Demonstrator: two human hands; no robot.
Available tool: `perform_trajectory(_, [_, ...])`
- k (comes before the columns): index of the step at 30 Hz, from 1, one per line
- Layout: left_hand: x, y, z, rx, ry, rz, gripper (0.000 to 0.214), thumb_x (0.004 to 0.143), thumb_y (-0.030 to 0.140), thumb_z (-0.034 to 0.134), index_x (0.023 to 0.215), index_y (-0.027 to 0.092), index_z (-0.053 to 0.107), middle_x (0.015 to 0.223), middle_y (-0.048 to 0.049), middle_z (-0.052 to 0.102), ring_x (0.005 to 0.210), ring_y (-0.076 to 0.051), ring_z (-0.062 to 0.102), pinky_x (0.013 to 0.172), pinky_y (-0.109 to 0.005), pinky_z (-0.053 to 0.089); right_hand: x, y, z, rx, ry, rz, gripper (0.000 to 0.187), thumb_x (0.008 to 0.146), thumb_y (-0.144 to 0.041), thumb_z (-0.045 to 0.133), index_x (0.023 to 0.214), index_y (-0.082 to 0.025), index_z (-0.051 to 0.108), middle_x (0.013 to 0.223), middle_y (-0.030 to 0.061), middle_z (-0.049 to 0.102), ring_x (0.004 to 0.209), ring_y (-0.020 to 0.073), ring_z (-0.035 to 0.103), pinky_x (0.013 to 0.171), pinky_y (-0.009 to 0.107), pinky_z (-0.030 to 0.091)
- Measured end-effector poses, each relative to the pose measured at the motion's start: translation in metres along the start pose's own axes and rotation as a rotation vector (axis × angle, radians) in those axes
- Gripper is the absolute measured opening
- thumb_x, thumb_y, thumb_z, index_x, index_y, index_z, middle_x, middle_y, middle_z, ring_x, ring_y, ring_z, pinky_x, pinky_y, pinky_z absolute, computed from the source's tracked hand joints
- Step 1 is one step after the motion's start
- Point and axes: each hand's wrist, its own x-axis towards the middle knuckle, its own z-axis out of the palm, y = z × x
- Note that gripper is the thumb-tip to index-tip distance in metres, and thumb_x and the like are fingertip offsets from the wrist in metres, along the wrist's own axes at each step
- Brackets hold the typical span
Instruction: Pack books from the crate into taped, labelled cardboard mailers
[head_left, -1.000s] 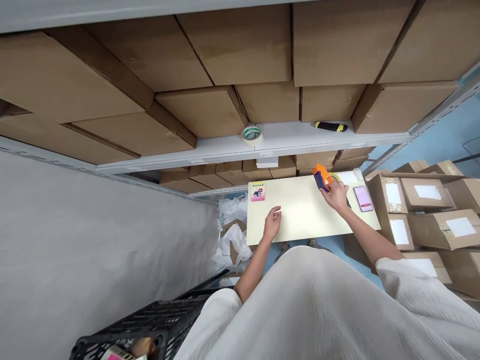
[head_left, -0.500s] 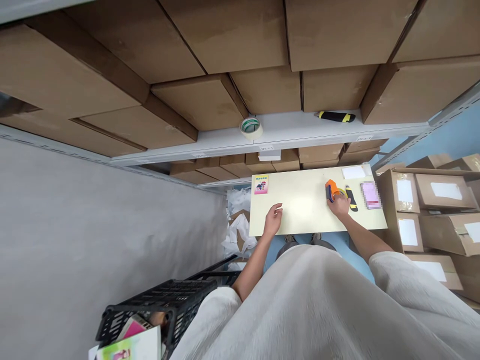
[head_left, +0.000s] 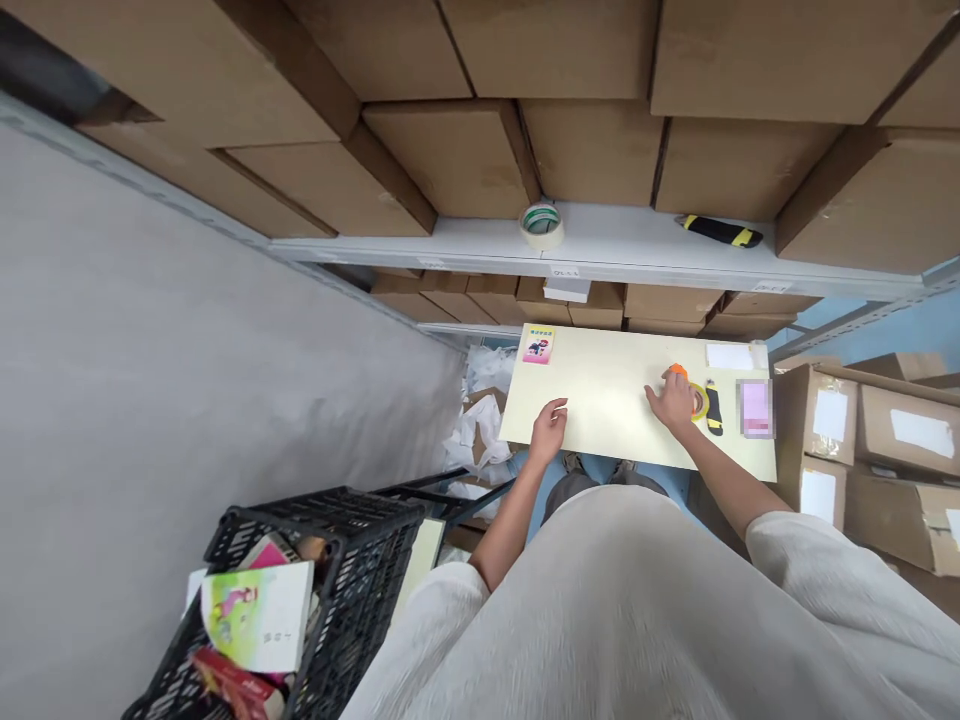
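My left hand (head_left: 549, 430) hovers over the front left of the cream tabletop (head_left: 600, 385), fingers loosely bent and apart, holding nothing. My right hand (head_left: 675, 400) is at the orange tape dispenser (head_left: 679, 370), thumb spread away and fingertips over it. The hand hides most of the dispenser; I cannot tell how firmly they touch. A yellow tape roll (head_left: 700, 402) shows beside the hand. Just right of it lies a black and yellow utility knife (head_left: 714, 408). A small pink and yellow booklet (head_left: 538, 345) lies at the table's back left corner.
A blurred pink item (head_left: 756, 408) and a white label sheet (head_left: 729, 356) lie at the table's right. The shelf (head_left: 600, 235) above holds cartons, a tape roll (head_left: 541, 226) and another knife (head_left: 721, 231). Cartons (head_left: 904, 425) stand right; a black crate (head_left: 360, 560) with books stands left.
My right hand's thumb has spread away from the orange dispenser, which is now more covered by the hand. My left hand stays nearly in place. The view has shifted, showing more of the crate.
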Motion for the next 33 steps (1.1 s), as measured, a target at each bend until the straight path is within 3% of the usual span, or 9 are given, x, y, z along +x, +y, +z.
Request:
perform_trajectory(6, [-0.021,-0.014,-0.027,-0.054,0.155,-0.025,0.028,0.1,0.022,0.058,0.123,0.021,0.073,0.132,-0.0117,0.077,0.115,-0.023,0.075,0.105,-0.04,0.059,0.023,-0.075,-0.001,0.066,-0.033,-0.25,0.047,0.103,-0.05,0.048,0.136,-0.016,0.056,0.131,0.0212,0.063,0.117,0.0374,0.056,0.101,0.048,0.04])
perform_trajectory(12, [-0.043,-0.044,-0.077,-0.124,0.302,-0.072,0.028,0.1,0.022,0.057,0.123,0.02,0.073,0.133,-0.0127,0.076,0.117,-0.024,0.075,0.105,-0.041,0.058,0.015,-0.151,0.014,0.113,-0.1,-0.444,0.046,0.104,-0.047,0.048,0.139,-0.018,0.054,0.131,0.0198,0.063,0.117,0.0364,0.059,0.1,0.049,0.043])
perform_trajectory(19, [-0.066,-0.102,-0.152,-0.192,0.397,-0.13,0.027,0.099,0.022,0.059,0.121,0.02,0.074,0.127,-0.0132,0.078,0.117,-0.026,0.075,0.104,-0.042,0.06,-0.015,-0.25,0.044,0.092,-0.194,-0.578,0.047,0.103,-0.044,0.05,0.141,-0.017,0.054,0.134,0.0199,0.062,0.117,0.0358,0.062,0.099,0.049,0.047])
perform_trajectory(25, [-0.068,-0.149,-0.216,-0.221,0.426,-0.191,0.031,0.095,0.021,0.063,0.124,0.021,0.073,0.128,-0.0125,0.078,0.114,-0.024,0.076,0.103,-0.041,0.061,-0.046,-0.334,0.078,0.036,-0.272,-0.649,0.041,0.104,-0.041,0.05,0.136,-0.017,0.06,0.135,0.0194,0.064,0.116,0.0354,0.063,0.098,0.047,0.049])
perform_trajectory(29, [-0.068,-0.171,-0.244,-0.224,0.448,-0.238,0.035,0.094,0.017,0.063,0.128,0.02,0.072,0.135,-0.0132,0.075,0.113,-0.022,0.076,0.102,-0.038,0.061,-0.057,-0.382,0.097,-0.026,-0.357,-0.681,0.038,0.104,-0.037,0.049,0.133,-0.017,0.064,0.135,0.018,0.065,0.115,0.0334,0.064,0.1,0.044,0.049])
perform_trajectory(33, [-0.065,-0.188,-0.259,-0.239,0.49,-0.268,0.039,0.093,0.017,0.064,0.13,0.02,0.072,0.134,-0.0134,0.076,0.112,-0.023,0.075,0.102,-0.039,0.062,-0.056,-0.415,0.116,-0.079,-0.449,-0.737,0.037,0.104,-0.032,0.05,0.132,-0.017,0.067,0.134,0.0173,0.066,0.111,0.0316,0.065,0.099,0.041,0.049])
